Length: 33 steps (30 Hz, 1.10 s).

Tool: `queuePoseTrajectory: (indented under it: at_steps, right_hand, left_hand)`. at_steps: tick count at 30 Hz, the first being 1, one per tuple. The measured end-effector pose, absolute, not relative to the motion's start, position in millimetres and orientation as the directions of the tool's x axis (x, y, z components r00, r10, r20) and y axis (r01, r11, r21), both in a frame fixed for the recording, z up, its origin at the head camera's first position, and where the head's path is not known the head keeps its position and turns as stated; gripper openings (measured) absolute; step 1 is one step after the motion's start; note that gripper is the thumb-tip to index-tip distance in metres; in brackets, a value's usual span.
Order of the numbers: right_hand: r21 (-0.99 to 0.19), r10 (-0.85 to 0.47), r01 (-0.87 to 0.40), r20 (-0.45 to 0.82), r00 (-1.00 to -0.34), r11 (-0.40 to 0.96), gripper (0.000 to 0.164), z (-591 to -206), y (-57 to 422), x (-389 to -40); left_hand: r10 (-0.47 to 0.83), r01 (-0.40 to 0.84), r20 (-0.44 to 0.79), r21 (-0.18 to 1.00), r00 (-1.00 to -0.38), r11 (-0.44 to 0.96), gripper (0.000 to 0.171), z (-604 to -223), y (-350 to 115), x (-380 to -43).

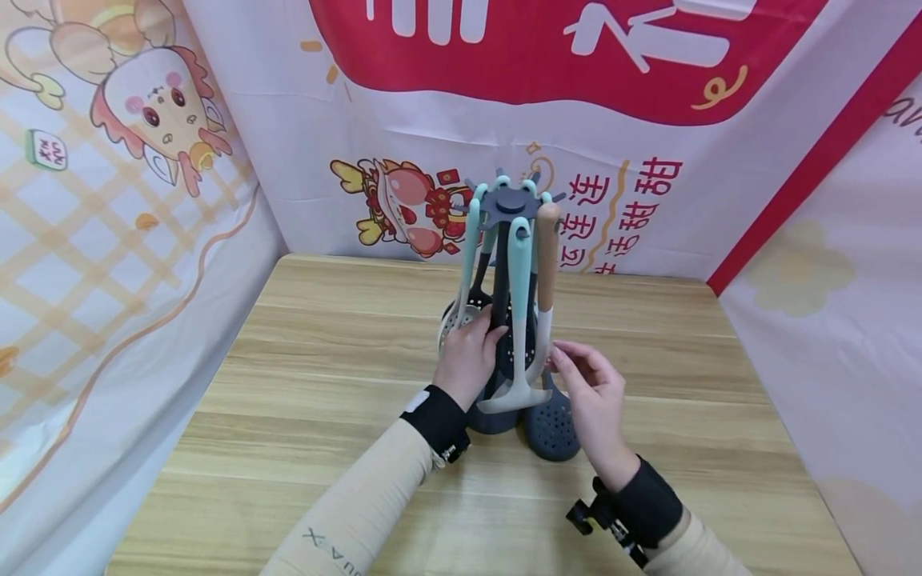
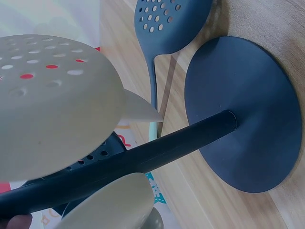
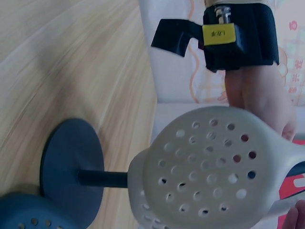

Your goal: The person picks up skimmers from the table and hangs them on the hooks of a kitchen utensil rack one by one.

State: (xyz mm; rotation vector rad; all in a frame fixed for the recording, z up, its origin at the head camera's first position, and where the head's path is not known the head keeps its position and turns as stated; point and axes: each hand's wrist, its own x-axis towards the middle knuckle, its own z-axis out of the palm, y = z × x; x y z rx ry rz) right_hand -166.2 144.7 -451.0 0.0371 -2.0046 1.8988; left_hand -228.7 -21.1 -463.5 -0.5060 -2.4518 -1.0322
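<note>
A dark utensil rack (image 1: 511,204) stands on the table with several kitchen utensils hanging from its hooked top. My left hand (image 1: 467,352) grips its pole (image 2: 186,143), the thumb across the front. Thumb and fingertips of my right hand (image 1: 598,396) pinch the pale lower shaft of a utensil with a wooden handle (image 1: 547,256). Just left of that hangs a mint-handled utensil (image 1: 519,256) with a wide pale head. A pale skimmer (image 3: 209,167) full of holes fills much of the right wrist view; another pale skimmer (image 2: 52,109) is close in the left wrist view.
A dark skimmer (image 1: 553,428) is low at the right of the rack's round base (image 2: 257,138). The wooden table (image 1: 324,360) surrounds the rack, with printed cloth (image 1: 324,104) behind it and at both sides.
</note>
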Motion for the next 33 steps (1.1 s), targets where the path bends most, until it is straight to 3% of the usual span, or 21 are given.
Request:
queuePoseTrajectory:
  at_steps: [10, 23, 33]
  right_hand:
    - [-0.969, 0.273, -0.201, 0.234, -0.933, 0.143, 0.020, -464, 155, -179]
    - [-0.960, 0.230, 0.026, 0.040, -0.972, 0.278, 0.034, -493, 171, -193]
    - [-0.925, 0.198, 0.040, 0.038, -0.979, 0.379, 0.038, -516, 177, -204]
  left_hand:
    - [0.158, 0.477, 0.517, 0.572, -0.841, 0.667, 0.031, -464, -20, -229]
    - [0.158, 0.478, 0.515, 0.579, -0.842, 0.660, 0.030, -465, -20, -229]
    - [0.156, 0.512, 0.559, 0.564, -0.814, 0.649, 0.030, -467, -21, -230]
